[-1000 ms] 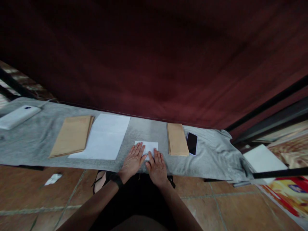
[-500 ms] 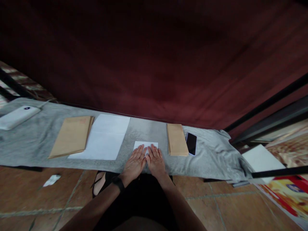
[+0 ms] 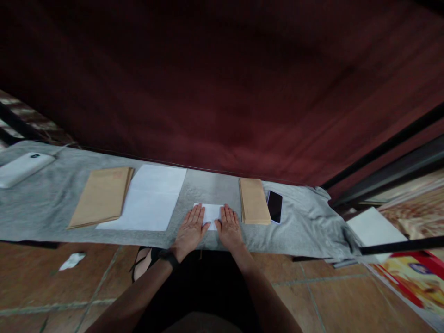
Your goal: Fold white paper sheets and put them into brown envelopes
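A small white piece of paper (image 3: pixel 212 213), seemingly folded, lies on the grey cloth close to the front edge. My left hand (image 3: pixel 190 230) rests flat on its left side, fingers stretched forward. Over the right side lies my right hand (image 3: pixel 229 228), flat as well, with its thumb angled inward. Between the two hands the paper's middle shows; the palms and fingers hide its side edges. To the left are white sheets (image 3: pixel 152 199), partly under a stack of large brown envelopes (image 3: pixel 100 196). A stack of smaller brown envelopes (image 3: pixel 255 201) sits just right of my right hand.
A dark-screened phone (image 3: pixel 275 206) lies beside the small envelopes. At the far left is a white device (image 3: pixel 26 169) with a cable. The grey cloth (image 3: pixel 204 185) covers a narrow table against a dark red curtain (image 3: pixel 208 115). Dark metal bars (image 3: pixel 385 150) run along the right.
My hands have slid apart, the left one outward to the left and the right one to the right. More of the small paper's middle shows between them.
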Demonstrator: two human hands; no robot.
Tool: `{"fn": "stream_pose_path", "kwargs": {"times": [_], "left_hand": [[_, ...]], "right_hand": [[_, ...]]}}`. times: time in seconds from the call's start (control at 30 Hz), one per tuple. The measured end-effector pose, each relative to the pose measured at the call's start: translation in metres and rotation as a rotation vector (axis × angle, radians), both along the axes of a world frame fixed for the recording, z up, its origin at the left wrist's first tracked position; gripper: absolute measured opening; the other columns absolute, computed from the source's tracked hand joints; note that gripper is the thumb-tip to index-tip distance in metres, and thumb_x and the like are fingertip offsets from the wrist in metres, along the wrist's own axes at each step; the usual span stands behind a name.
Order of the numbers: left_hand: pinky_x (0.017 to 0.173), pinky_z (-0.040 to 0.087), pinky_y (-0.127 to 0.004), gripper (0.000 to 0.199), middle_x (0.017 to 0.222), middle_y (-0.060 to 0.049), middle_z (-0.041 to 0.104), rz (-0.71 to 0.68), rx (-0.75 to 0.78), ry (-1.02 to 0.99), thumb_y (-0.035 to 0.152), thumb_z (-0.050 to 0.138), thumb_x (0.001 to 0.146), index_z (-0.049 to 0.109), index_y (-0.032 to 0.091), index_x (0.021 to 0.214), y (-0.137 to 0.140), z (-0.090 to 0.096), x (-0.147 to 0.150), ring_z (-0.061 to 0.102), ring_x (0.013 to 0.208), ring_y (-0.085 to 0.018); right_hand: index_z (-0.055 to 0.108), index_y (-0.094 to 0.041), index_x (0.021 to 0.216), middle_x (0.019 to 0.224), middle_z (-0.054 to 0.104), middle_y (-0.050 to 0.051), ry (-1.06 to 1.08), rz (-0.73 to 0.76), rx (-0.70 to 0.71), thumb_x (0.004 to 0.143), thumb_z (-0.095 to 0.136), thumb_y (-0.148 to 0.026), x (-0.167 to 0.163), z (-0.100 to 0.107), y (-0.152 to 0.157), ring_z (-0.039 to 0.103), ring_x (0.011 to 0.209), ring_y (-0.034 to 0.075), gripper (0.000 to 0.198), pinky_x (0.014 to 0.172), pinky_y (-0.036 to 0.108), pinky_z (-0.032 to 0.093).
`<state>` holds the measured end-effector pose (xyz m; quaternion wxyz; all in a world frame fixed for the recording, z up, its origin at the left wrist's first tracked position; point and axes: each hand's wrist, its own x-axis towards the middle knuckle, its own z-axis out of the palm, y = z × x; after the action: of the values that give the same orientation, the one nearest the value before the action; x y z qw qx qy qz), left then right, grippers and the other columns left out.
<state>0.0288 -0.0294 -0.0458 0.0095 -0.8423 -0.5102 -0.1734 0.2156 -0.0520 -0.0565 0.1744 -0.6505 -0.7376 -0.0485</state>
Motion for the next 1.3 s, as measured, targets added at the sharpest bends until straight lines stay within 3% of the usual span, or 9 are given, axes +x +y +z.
{"fn": "stream_pose_path", "kwargs": {"times": [0.27, 0.47, 0.63, 0.8, 0.93, 1.07, 1.2, 1.3], "left_hand": [[0.122, 0.027, -0.05, 0.068, 0.158, -0.02, 0.039, 0.041, -0.012, 0.022, 0.051, 0.029, 0.101, 0.041, 0.006, 0.151, 0.002, 0.001, -0.002, 0.031, 0.15, -0.03], [0.121, 0.029, -0.051, 0.065, 0.158, -0.017, 0.04, 0.045, 0.027, -0.021, 0.044, 0.027, 0.101, 0.033, 0.01, 0.156, 0.0, -0.005, -0.014, 0.034, 0.149, -0.028], [0.122, 0.028, -0.049, 0.063, 0.158, -0.017, 0.039, 0.059, 0.022, 0.005, 0.041, 0.029, 0.101, 0.036, 0.007, 0.154, -0.002, -0.003, -0.016, 0.034, 0.149, -0.028], [0.123, 0.027, -0.047, 0.061, 0.159, -0.015, 0.04, 0.05, 0.005, -0.006, 0.036, 0.03, 0.1, 0.036, 0.009, 0.154, -0.002, -0.003, -0.016, 0.032, 0.15, -0.025], [0.122, 0.029, -0.048, 0.06, 0.158, -0.016, 0.04, 0.05, 0.001, 0.005, 0.035, 0.029, 0.101, 0.039, 0.007, 0.153, -0.001, -0.003, -0.017, 0.033, 0.149, -0.026], [0.122, 0.03, -0.049, 0.058, 0.158, -0.015, 0.04, -0.037, 0.022, 0.037, 0.038, 0.029, 0.103, 0.041, 0.009, 0.152, -0.009, 0.002, -0.025, 0.035, 0.148, -0.026], [0.123, 0.029, -0.045, 0.056, 0.161, -0.01, 0.036, -0.177, 0.046, 0.076, 0.04, 0.037, 0.103, 0.038, 0.016, 0.154, -0.033, 0.004, -0.036, 0.033, 0.15, -0.023], [0.123, 0.031, -0.045, 0.057, 0.162, -0.009, 0.034, -0.204, 0.048, 0.08, 0.04, 0.043, 0.102, 0.037, 0.018, 0.155, -0.047, 0.002, -0.041, 0.031, 0.151, -0.023]], "right_hand": [[0.039, -0.001, 0.151, 0.156, 0.041, 0.022, -0.004, -0.033, 0.019, 0.103, 0.044, -0.037, -0.003, -0.002, -0.003, 0.04, 0.145, 0.03, 0.06, 0.119, 0.047, 0.031], [0.033, -0.005, 0.155, 0.156, 0.041, 0.02, 0.003, -0.061, 0.075, 0.102, 0.04, -0.026, 0.0, -0.009, -0.011, 0.042, 0.144, 0.029, 0.058, 0.118, 0.048, 0.034], [0.031, -0.001, 0.155, 0.157, 0.038, 0.024, 0.021, -0.112, 0.102, 0.101, 0.041, -0.024, -0.014, -0.002, -0.01, 0.038, 0.146, 0.032, 0.059, 0.118, 0.052, 0.032], [0.03, -0.004, 0.156, 0.158, 0.038, 0.022, 0.042, -0.01, 0.071, 0.102, 0.043, -0.029, -0.041, 0.001, -0.015, 0.034, 0.148, 0.03, 0.061, 0.121, 0.052, 0.029], [0.031, -0.002, 0.155, 0.157, 0.037, 0.025, 0.036, -0.017, 0.071, 0.103, 0.045, -0.034, -0.042, -0.001, -0.024, 0.035, 0.148, 0.031, 0.063, 0.119, 0.052, 0.032], [0.032, -0.002, 0.155, 0.158, 0.036, 0.024, 0.039, -0.024, 0.086, 0.104, 0.041, -0.035, -0.034, 0.001, -0.029, 0.035, 0.148, 0.031, 0.061, 0.118, 0.052, 0.035], [0.031, -0.002, 0.155, 0.158, 0.036, 0.024, 0.05, -0.029, 0.085, 0.104, 0.039, -0.033, -0.03, 0.003, -0.031, 0.035, 0.148, 0.031, 0.06, 0.118, 0.051, 0.035], [0.035, -0.001, 0.153, 0.157, 0.037, 0.025, 0.055, -0.032, 0.067, 0.105, 0.04, -0.03, -0.031, 0.007, -0.031, 0.035, 0.148, 0.031, 0.057, 0.119, 0.052, 0.034]]}}
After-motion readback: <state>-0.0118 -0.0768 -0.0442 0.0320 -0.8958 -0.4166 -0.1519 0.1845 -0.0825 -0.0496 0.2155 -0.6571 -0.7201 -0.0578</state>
